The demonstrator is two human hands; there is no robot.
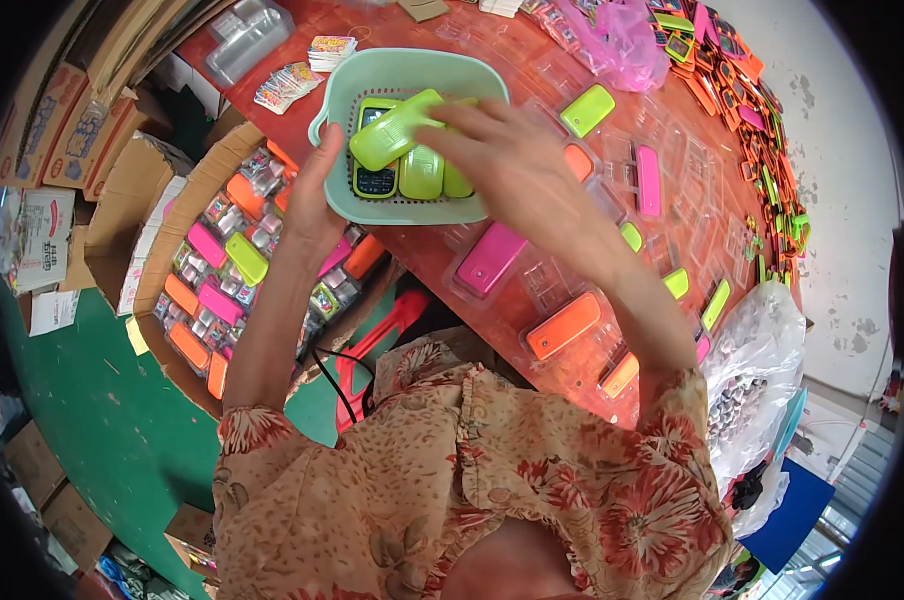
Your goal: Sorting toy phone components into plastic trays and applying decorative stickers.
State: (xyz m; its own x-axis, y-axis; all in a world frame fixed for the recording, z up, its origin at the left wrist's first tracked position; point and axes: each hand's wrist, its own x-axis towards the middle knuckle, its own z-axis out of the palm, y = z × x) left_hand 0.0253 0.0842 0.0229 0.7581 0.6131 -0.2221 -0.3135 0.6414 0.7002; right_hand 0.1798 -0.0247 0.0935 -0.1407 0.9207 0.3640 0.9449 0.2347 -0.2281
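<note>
A pale green plastic basket (412,66) with small holes stands at the table edge, holding several lime-green toy phones. My left hand (312,195) is at its left wall, thumb up beside the rim and fingers hidden behind it. Over the basket reaches my right hand (512,165), its fingers smeared by motion. Its fingertips overlap the end of a lime-green toy phone (397,130), which lies slanted across the others. Below that one, a toy phone with a dark keypad (376,182) faces up. Whether my right fingers grip the slanted phone cannot be made out.
On the red table (412,262) lie clear plastic trays, some with pink, orange or green toy phones (564,325). A pile of toy phones (742,90) and a pink bag (612,45) are at far right. Left stands a carton (162,300) of packed phones; cards (288,86) lie behind.
</note>
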